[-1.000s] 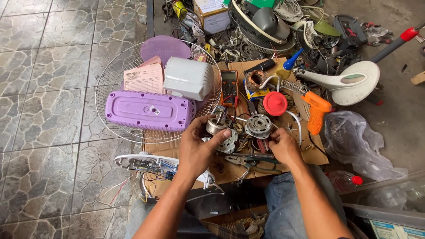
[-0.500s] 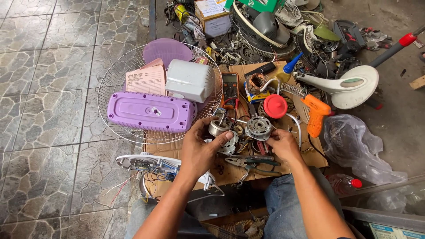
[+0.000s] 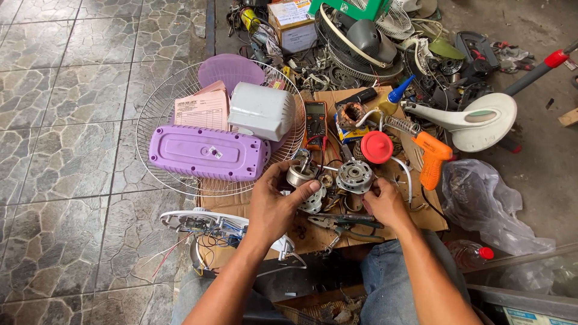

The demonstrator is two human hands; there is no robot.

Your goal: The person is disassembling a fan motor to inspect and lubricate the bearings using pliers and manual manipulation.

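Just below the frame's centre, the left hand (image 3: 274,204) grips a small silver motor rotor (image 3: 299,176), its shaft tilting up toward the multimeter (image 3: 315,118). The wound stator (image 3: 354,176) lies just right of the rotor on the cardboard sheet (image 3: 430,216); the right hand (image 3: 385,203) pinches its lower edge, nearer than the left.

Shiny bare-metal round motor rotor (image 3: 299,174) at centre; matt lilac plastic oblong housing (image 3: 208,153) centre-left; rough brown cardboard sheet (image 3: 421,213) beneath.
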